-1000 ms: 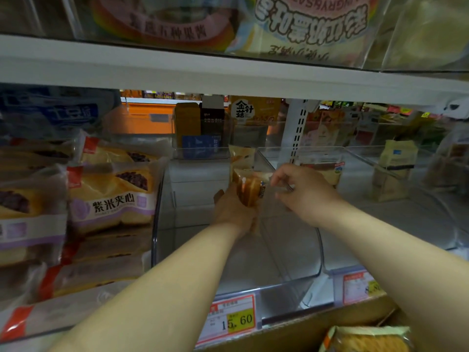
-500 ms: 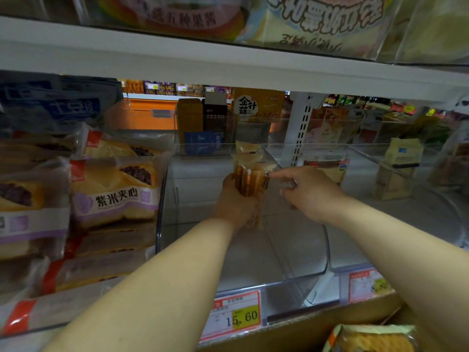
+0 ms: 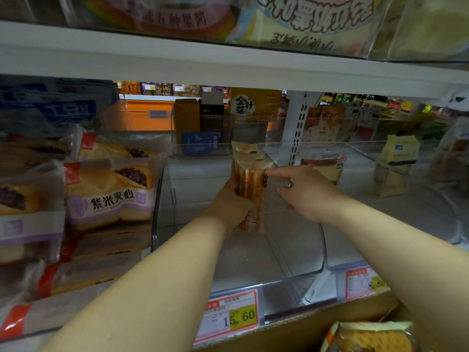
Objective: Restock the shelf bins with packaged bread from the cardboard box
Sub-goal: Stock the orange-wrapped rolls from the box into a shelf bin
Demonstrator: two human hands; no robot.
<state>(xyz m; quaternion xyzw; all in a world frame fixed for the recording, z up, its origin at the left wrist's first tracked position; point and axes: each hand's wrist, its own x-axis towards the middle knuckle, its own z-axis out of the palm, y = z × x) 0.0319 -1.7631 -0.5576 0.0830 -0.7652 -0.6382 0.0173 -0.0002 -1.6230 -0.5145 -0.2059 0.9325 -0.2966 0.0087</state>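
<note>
your left hand (image 3: 228, 203) grips one bread pack (image 3: 250, 179) upright in the otherwise bare-looking middle bin (image 3: 291, 278), your right hand (image 3: 308, 193) touching it with a straight forefinger; most restocking is left.

— Where's the bread package (image 3: 250, 184)?
— Centre frame, upright in the clear bin (image 3: 286, 282), held by the left grip (image 3: 228, 204).
— And the right grip (image 3: 308, 191)?
— Its forefinger touches the package's upper right edge.

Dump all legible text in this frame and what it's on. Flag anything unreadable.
"紫米夹心": purple-banded bread pack.
"15.60": centre price tag.
"金针菇": yellow packet at the back.
"五种果酱": rainbow pack overhead, blurred, uncertain.
Unreadable: right price tag, held bread pack, blue pack, upside-down overhead pack.
</note>
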